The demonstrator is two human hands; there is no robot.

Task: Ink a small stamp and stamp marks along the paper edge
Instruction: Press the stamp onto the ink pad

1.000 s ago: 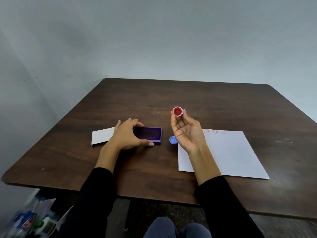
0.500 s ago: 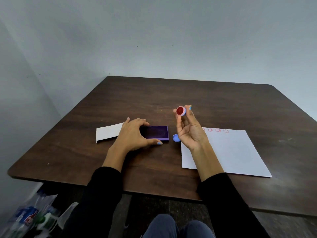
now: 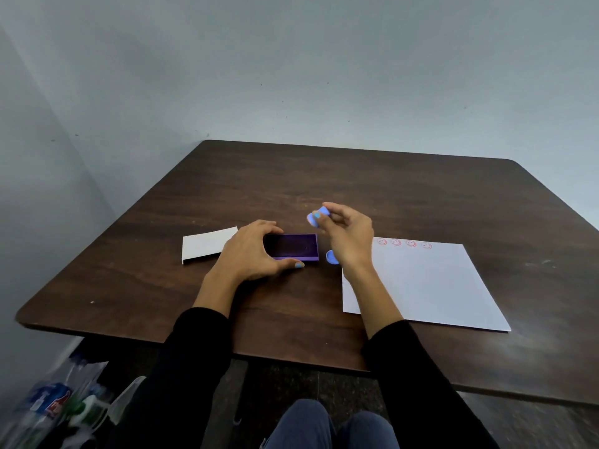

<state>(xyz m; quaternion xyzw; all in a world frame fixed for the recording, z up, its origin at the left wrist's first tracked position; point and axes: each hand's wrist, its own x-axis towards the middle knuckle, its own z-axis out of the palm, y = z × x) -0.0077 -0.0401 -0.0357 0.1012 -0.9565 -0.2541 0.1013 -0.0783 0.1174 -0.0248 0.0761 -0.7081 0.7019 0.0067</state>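
Knees in blue trousers [image 3: 327, 426] nearest, black sleeves [image 3: 194, 351] above. White paper [image 3: 431, 286] flat on dark bench [image 3: 129, 286], four red smiley marks [image 3: 403, 243] along far edge. Left hand [image 3: 249, 254] curled around purple ink pad [image 3: 293, 246]. Right hand [image 3: 348, 231] raised, pinching small pale-blue stamp [image 3: 317, 217], blurred. Blue cap [image 3: 332, 257] beside pad.

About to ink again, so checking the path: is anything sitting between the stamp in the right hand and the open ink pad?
Nothing visible. The stamp, pinched in the right hand, hovers just beyond the ink pad's right end. The left hand steadies the pad's left side, and the blue cap lies on the table beside the pad.
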